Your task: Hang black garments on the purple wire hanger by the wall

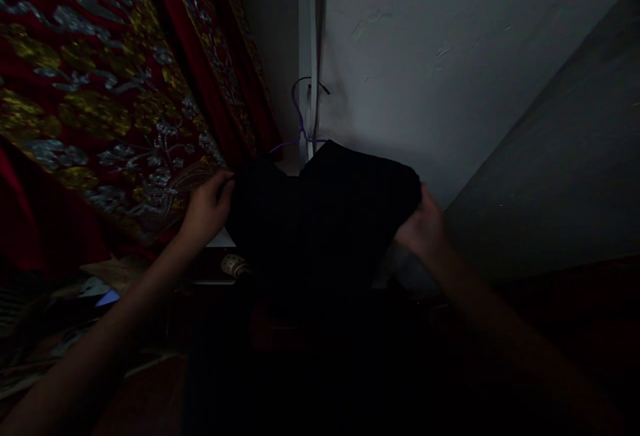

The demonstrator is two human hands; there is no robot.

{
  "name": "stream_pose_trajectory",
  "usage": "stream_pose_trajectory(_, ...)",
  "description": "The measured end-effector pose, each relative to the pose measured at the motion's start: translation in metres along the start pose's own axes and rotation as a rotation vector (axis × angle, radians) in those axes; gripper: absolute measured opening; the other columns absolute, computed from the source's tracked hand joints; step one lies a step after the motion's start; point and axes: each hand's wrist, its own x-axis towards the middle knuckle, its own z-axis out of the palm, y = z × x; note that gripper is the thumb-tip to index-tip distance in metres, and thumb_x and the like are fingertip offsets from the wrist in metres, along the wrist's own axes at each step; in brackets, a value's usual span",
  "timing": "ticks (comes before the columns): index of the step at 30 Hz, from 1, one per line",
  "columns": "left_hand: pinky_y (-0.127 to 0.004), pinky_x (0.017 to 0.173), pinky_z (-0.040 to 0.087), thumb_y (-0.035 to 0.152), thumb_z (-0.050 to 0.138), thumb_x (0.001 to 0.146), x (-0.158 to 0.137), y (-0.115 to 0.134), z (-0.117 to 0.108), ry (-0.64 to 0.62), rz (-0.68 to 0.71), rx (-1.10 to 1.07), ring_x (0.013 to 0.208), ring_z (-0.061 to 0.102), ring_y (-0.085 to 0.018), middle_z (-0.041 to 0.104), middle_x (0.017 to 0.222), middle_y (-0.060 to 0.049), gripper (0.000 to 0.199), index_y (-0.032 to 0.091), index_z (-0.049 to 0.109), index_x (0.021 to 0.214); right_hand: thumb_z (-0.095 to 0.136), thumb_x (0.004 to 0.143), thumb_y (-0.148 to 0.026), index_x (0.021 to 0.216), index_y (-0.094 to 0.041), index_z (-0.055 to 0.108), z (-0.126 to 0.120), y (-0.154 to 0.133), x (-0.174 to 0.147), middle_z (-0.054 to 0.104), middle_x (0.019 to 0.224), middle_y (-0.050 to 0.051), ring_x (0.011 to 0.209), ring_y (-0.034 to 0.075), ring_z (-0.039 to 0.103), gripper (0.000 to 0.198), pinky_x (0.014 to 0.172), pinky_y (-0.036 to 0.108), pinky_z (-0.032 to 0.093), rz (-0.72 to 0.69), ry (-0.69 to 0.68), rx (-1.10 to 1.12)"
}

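A black garment (330, 216), short-sleeved like a shirt, hangs from a thin purple wire hanger (301, 131). The hanger's hook curves up in front of a pale vertical strip on the wall. At the garment's left shoulder edge, my left hand (210, 206) pinches the cloth between thumb and fingers. On the opposite side my right hand (423, 223) grips the other sleeve edge, its fingers partly behind the fabric. The lower part of the garment fades into darkness.
Red cloth with gold and silver sequin patterns (100, 89) drapes along the left. A grey wall (410, 56) stands behind. Low down sits a pale clog with holes (234, 265), and dim clutter lies at the lower left.
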Motion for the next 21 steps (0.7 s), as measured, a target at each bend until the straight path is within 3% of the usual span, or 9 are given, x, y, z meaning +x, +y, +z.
stream_pose_trajectory(2,-0.033,0.089,0.051,0.036,0.047,0.096,-0.001,0.001,-0.001,0.02,-0.014,0.001,0.095,0.069,-0.024,0.075,0.101,-0.006,0.029,0.02,0.068,0.108,0.025,0.102,-0.061,0.101,-0.024,0.074,-0.015,-0.007,0.004,0.077,0.097,0.013,0.11,0.03,0.07,0.062,0.095,0.047,0.052,0.102,-0.015,0.147)
stream_pose_trajectory(5,-0.034,0.088,0.051,0.038,0.048,0.096,0.002,0.007,0.001,0.045,-0.036,-0.048,0.096,0.068,-0.024,0.074,0.101,-0.006,0.03,0.018,0.067,0.107,0.047,0.094,-0.053,0.104,-0.022,0.074,-0.025,-0.029,0.019,0.077,0.096,0.014,0.115,0.033,0.068,0.042,0.097,0.05,0.051,0.207,-0.005,0.342)
stream_pose_trajectory(9,-0.033,0.089,0.05,0.047,0.052,0.096,0.009,0.017,0.003,0.047,-0.018,-0.091,0.099,0.067,-0.025,0.074,0.105,-0.007,0.035,0.018,0.066,0.109,0.04,0.097,-0.055,0.112,-0.023,0.073,-0.011,-0.067,0.028,0.076,0.101,0.012,0.12,0.032,0.065,0.048,0.099,0.054,0.05,0.104,-0.051,0.288)
stream_pose_trajectory(12,-0.031,0.082,0.05,0.047,0.052,0.095,0.014,0.019,0.003,0.046,-0.016,-0.093,0.088,0.065,-0.022,0.072,0.096,-0.006,0.034,0.017,0.067,0.102,0.038,0.095,-0.066,0.109,-0.023,0.074,0.004,-0.091,0.015,0.076,0.098,0.013,0.114,0.033,0.067,0.059,0.092,0.055,0.053,0.052,-0.151,0.228)
stream_pose_trajectory(13,-0.031,0.08,0.049,0.045,0.052,0.094,0.014,0.019,0.004,0.04,-0.018,-0.106,0.085,0.064,-0.021,0.071,0.093,-0.005,0.033,0.017,0.067,0.1,0.042,0.091,-0.074,0.107,-0.022,0.075,0.007,-0.098,0.008,0.076,0.097,0.013,0.109,0.034,0.069,0.063,0.088,0.053,0.055,0.048,-0.251,0.244)
stream_pose_trajectory(15,-0.032,0.079,0.05,0.044,0.05,0.094,0.012,0.017,0.006,-0.003,-0.006,-0.152,0.084,0.064,-0.021,0.071,0.091,-0.005,0.032,0.016,0.067,0.098,0.054,0.079,-0.084,0.102,-0.021,0.078,0.013,-0.107,-0.008,0.077,0.096,0.014,0.099,0.033,0.073,0.072,0.081,0.048,0.058,0.056,-0.625,0.327)
stream_pose_trajectory(18,-0.035,0.088,0.052,0.045,0.048,0.094,0.002,0.015,0.014,-0.065,0.017,-0.228,0.094,0.067,-0.024,0.072,0.099,-0.007,0.034,0.017,0.066,0.102,0.068,0.08,-0.071,0.108,-0.019,0.078,0.023,-0.105,-0.029,0.079,0.1,0.012,0.094,0.028,0.075,0.06,0.08,0.039,0.059,0.104,-1.213,0.363)
stream_pose_trajectory(19,-0.038,0.093,0.051,0.046,0.048,0.094,-0.002,0.015,0.018,-0.075,0.021,-0.244,0.1,0.067,-0.025,0.073,0.103,-0.008,0.034,0.018,0.066,0.102,0.068,0.085,-0.061,0.111,-0.02,0.078,0.028,-0.099,-0.034,0.079,0.102,0.011,0.094,0.026,0.075,0.049,0.081,0.037,0.059,0.105,-1.285,0.293)
stream_pose_trajectory(21,-0.042,0.104,0.048,0.046,0.049,0.096,-0.01,0.018,0.026,-0.101,0.051,-0.299,0.114,0.066,-0.028,0.073,0.112,-0.011,0.033,0.018,0.066,0.103,0.067,0.09,-0.041,0.117,-0.021,0.075,0.04,-0.08,-0.043,0.078,0.109,0.01,0.098,0.025,0.075,0.035,0.086,0.038,0.059,0.072,-1.224,0.042)
